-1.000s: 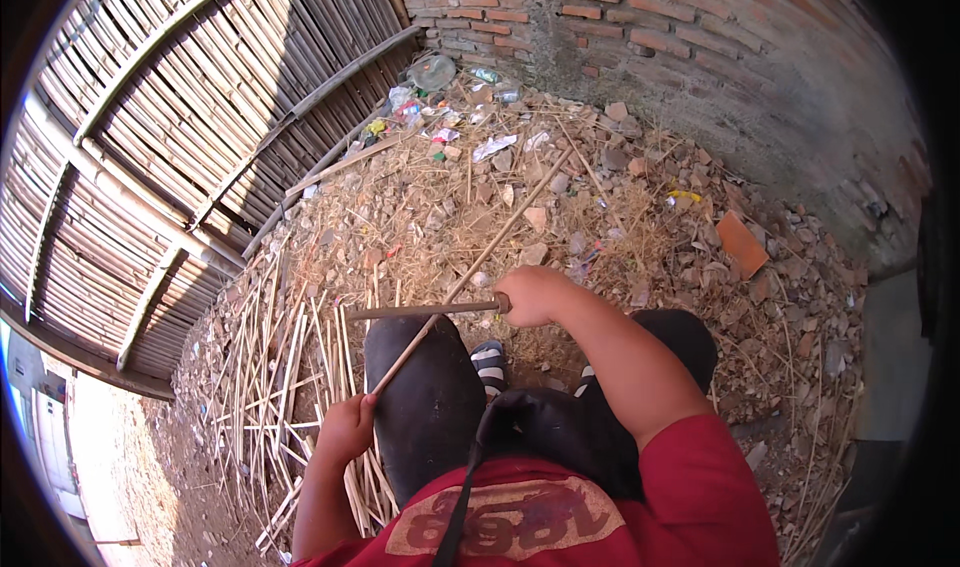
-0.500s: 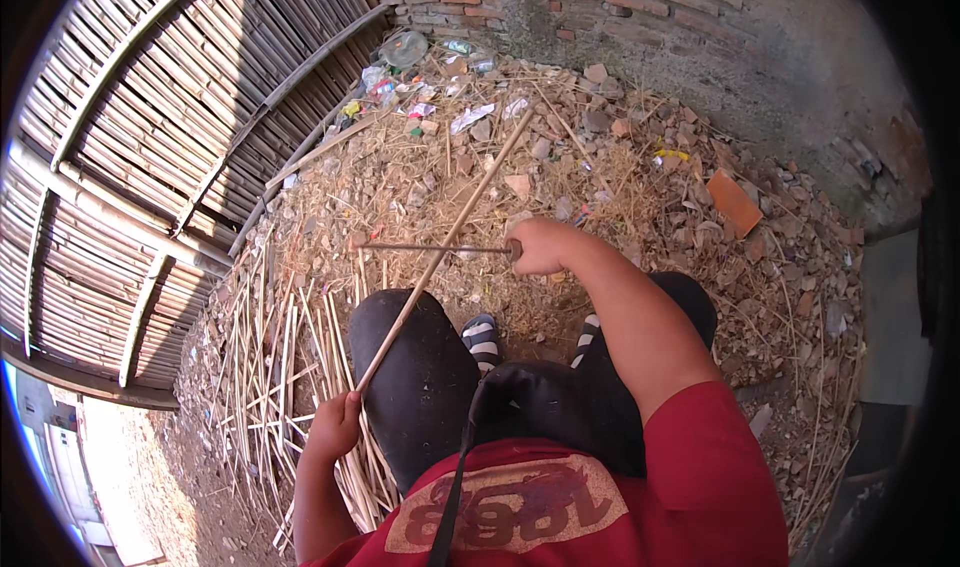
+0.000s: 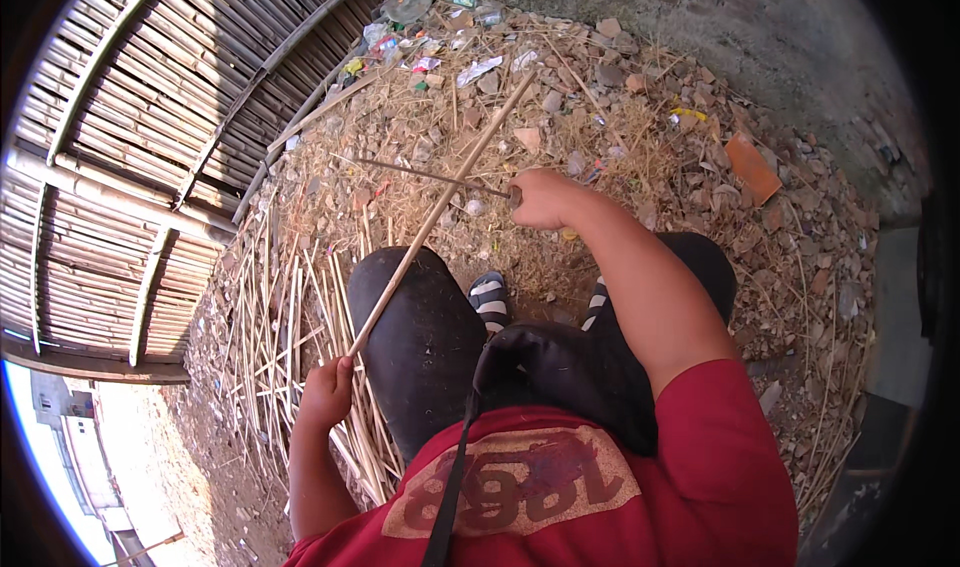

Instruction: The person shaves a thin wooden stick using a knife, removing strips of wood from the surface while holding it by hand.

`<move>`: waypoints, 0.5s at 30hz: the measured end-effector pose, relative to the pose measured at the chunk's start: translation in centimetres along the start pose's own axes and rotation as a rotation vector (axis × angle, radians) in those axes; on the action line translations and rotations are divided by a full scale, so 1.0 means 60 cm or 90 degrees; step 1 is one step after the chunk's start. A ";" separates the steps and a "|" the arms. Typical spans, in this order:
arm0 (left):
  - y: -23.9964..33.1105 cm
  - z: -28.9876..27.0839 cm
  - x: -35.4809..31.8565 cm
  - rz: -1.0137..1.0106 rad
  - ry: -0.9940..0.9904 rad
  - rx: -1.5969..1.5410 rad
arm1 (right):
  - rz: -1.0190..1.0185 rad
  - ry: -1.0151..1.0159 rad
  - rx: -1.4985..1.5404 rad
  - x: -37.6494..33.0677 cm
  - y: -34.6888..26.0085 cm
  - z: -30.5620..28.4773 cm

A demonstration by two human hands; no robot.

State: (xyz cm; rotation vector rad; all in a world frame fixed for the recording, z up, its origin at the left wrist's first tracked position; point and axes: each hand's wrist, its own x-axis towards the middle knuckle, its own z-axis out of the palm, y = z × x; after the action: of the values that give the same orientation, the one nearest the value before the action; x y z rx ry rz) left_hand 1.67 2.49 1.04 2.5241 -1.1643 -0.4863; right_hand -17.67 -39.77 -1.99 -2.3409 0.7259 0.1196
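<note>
My left hand is closed around the near end of a long pale bamboo stick. The stick slants up and away to the right, passing over my left knee. In my closed right hand is the short handle of a long, thin, dark-bladed knife, seen nearly edge-on. Its blade points left and crosses the stick beyond the knee; whether they touch, I cannot tell. Many loose bamboo strips lie in a pile on the ground left of my legs.
Rubble, dry grass and litter cover the ground, with an orange tile piece at right. A bamboo slat wall stands at left, a brick wall at the back. My sandalled feet are between my knees.
The knife's tip has swung farther from me, tilting the blade, and its crossing point is higher up the stick. Both hands keep their hold. The whole view has shifted slightly.
</note>
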 end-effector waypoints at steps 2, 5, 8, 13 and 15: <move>-0.003 0.000 0.002 0.028 0.012 0.044 | -0.058 -0.005 -0.060 -0.035 -0.046 0.000; -0.004 0.003 0.021 0.032 0.002 0.042 | 0.029 -0.063 -0.006 -0.020 0.017 -0.024; -0.012 -0.005 0.015 0.009 -0.012 0.029 | 0.068 0.072 0.082 -0.007 0.053 -0.014; -0.013 -0.003 0.008 0.033 -0.014 0.043 | -0.037 0.028 -0.065 -0.022 -0.008 -0.015; -0.020 0.000 0.026 -0.007 -0.022 0.071 | 0.027 -0.001 -0.041 -0.028 0.012 -0.017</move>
State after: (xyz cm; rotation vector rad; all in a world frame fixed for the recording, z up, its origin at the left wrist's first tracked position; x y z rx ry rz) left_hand 3.45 2.02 0.25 2.6269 -1.2228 -0.4812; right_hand -19.58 -40.05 -1.14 -2.3864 0.7811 0.1662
